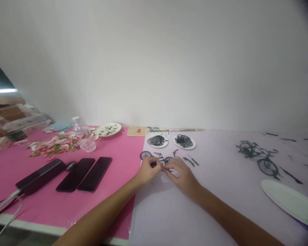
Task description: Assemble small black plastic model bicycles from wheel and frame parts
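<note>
My left hand and my right hand meet above the pale sheet, fingertips pinched together. Between them is a small dark part, mostly covered by the fingers and too small to name. Just behind the hands lies a partly built black model bicycle, its wheel showing left of my fingers and another wheel beyond them. Right of my right hand are thin black pieces and a small curved piece. Two white plates, the left one and the right one, hold black model parts.
A larger black model bicycle stands at right, near a white oval plate. On the pink cover lie two phones, a black power strip, a pile of pink and green pieces and a plastic bottle. A wall rises behind.
</note>
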### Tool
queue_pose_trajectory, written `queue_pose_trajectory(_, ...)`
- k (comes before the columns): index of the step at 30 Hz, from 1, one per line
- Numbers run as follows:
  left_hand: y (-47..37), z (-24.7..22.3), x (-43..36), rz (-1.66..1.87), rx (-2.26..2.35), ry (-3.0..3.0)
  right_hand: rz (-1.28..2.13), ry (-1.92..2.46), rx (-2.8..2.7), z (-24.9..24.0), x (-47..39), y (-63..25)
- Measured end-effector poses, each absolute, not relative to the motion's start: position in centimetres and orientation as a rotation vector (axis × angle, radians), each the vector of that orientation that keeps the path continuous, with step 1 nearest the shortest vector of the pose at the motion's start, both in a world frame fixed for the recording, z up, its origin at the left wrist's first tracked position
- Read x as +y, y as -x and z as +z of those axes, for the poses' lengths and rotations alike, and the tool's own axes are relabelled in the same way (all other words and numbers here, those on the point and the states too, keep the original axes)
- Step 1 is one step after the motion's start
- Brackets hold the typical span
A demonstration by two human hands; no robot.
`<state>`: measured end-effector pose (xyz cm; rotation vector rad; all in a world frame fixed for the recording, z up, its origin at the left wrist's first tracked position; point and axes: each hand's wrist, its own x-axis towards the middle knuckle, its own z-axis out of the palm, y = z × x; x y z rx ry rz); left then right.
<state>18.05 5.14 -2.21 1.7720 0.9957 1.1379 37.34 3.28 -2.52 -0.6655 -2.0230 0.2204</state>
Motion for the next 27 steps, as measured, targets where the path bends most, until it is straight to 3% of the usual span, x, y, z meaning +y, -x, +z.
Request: queue_pose_trajectory(27, -18.49, -2.05, 4.91, 1.195, 1.026, -1.727, 0.206, 0.707, -2.005, -2.31, 3.37, -37.38)
